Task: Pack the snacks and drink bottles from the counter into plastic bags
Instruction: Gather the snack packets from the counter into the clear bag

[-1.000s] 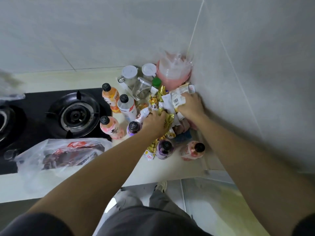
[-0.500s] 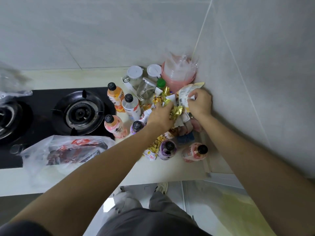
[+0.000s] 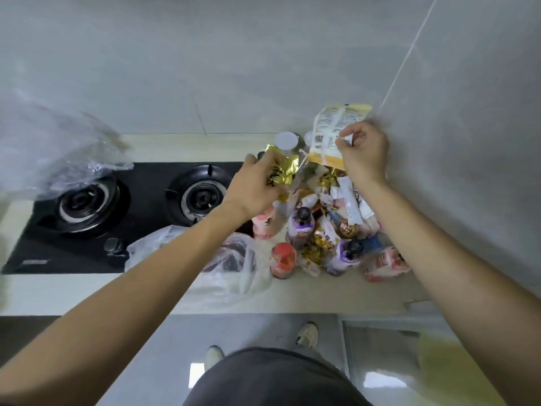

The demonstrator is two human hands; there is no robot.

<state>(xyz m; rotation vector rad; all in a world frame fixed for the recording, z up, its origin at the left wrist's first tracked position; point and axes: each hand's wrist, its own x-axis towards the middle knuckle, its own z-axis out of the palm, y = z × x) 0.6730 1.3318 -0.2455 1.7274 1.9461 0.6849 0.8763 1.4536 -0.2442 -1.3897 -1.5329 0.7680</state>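
Two snack packets, lifted out of the pile since half a second ago, now hang above the counter (image 3: pixel 336 291): a yellow-and-white packet (image 3: pixel 333 133) pinched at its right edge by the right hand (image 3: pixel 363 153), and a gold foil packet (image 3: pixel 282 171) gripped in the curled fingers of the left hand (image 3: pixel 254 186). Both hands have risen from the heap, where a moment earlier they were still sorting. The remaining snacks (image 3: pixel 336 206) and drink bottles (image 3: pixel 301 224) stay clustered in the counter corner beside the gas hob (image 3: pixel 123 206). A clear plastic bag (image 3: pixel 234 259), already holding dark contents, lies just left of the pile under the left forearm. Judged from this, the packets are ready to go into the bag, with most items yet unpacked.
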